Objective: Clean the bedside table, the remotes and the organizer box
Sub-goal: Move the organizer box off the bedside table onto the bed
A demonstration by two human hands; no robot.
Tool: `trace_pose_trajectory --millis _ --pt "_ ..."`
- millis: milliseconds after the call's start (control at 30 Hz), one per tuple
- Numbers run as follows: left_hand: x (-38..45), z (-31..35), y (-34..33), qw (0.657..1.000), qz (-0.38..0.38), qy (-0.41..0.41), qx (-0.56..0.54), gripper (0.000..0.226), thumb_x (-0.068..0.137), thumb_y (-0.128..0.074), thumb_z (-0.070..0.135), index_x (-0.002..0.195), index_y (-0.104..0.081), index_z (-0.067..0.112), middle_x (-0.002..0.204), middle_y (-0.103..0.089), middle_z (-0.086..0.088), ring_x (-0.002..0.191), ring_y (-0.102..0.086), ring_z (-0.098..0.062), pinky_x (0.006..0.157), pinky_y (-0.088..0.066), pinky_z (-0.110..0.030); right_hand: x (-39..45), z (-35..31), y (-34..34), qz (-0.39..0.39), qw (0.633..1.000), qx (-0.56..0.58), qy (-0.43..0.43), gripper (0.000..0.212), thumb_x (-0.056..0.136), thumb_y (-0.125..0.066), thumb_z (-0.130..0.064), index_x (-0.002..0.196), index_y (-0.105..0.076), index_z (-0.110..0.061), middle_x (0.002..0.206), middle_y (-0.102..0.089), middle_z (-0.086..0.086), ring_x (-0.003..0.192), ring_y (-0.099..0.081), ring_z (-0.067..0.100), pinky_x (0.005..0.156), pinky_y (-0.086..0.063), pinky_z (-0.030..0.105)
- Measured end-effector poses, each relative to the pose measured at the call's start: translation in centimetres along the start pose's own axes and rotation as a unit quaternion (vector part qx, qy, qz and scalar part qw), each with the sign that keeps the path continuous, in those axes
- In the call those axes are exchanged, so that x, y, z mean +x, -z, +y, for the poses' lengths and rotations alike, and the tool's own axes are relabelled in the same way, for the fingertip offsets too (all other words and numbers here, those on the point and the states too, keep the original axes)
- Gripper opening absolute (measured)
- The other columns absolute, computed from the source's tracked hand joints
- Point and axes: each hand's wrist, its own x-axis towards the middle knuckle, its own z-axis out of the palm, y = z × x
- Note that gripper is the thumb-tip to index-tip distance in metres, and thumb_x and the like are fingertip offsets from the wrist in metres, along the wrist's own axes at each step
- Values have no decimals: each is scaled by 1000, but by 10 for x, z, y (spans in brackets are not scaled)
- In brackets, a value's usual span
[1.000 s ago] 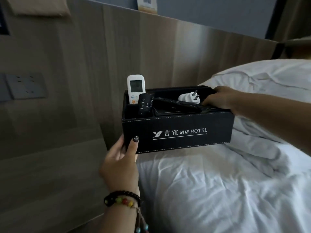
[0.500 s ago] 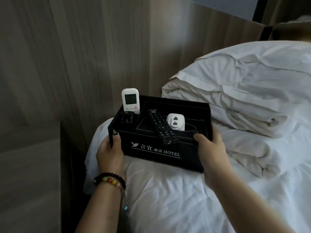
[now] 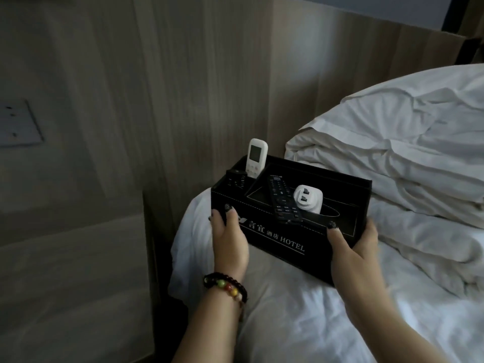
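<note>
On the bed (image 3: 301,323), near its corner by the wall, sits the box (image 3: 348,203). Left hand (image 3: 229,242) and right hand (image 3: 353,255) grip its front corners, thumbs over the rim, fingers curled around the walls. Its long axis runs left to right, logo toward the person. It looks rigid and light; loose contents may shift, so keep it level. White remote (image 3: 257,157) stands upright; black remote (image 3: 284,201) lies beside the plug (image 3: 306,199).

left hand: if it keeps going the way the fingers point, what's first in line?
The left hand already grips the black leatherette organizer box at its near-left corner, so the box itself. Beyond it probably comes the wood-grain wall panel, though depth is unclear.
</note>
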Motion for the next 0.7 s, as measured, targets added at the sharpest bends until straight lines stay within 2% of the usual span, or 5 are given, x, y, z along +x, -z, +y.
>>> trace_pose_trajectory --millis 100,233,500,567,700 --pt "-33 27 18 999 -18 -40 -7 58 95 -42 42 149 -32 23 152 -37 3 137 -38 -11 115 -31 -35 -25 -20 -2 32 986 -113 118 77 92 -55 -29 152 -8 -20 160 4 2 148 3 12 119 -8 35" --pt "-60 86 60 991 1 -136 8 48 100 -45 21 147 -34 19 151 -36 6 137 -35 -4 110 -29 -20 -68 -45 -14 -23 939 -129 318 73 82 -46 -42 149 -24 -23 160 -1 -3 148 -3 12 114 -15 38" --pt "-98 178 184 953 82 -274 100 53 96 -48 30 146 -29 37 149 -37 21 139 -32 -2 118 -26 -36 -98 -91 -94 -195 873 -148 422 68 88 -62 -32 146 -26 -35 157 11 -16 144 7 2 109 -16 37" --pt "-99 194 211 941 92 -294 143 54 95 -50 32 145 -29 40 147 -36 26 138 -31 0 116 -25 -33 -92 -117 -124 -227 831 -181 475 70 89 -62 -26 147 -25 -29 157 13 -12 143 13 0 110 -12 32" --pt "-90 222 264 918 100 -303 237 57 93 -53 34 144 -28 43 146 -30 30 132 -25 10 106 -22 -21 -80 -176 -198 -215 705 -307 602 70 86 -61 -26 146 -27 -12 157 -5 20 145 -12 38 114 -21 44"
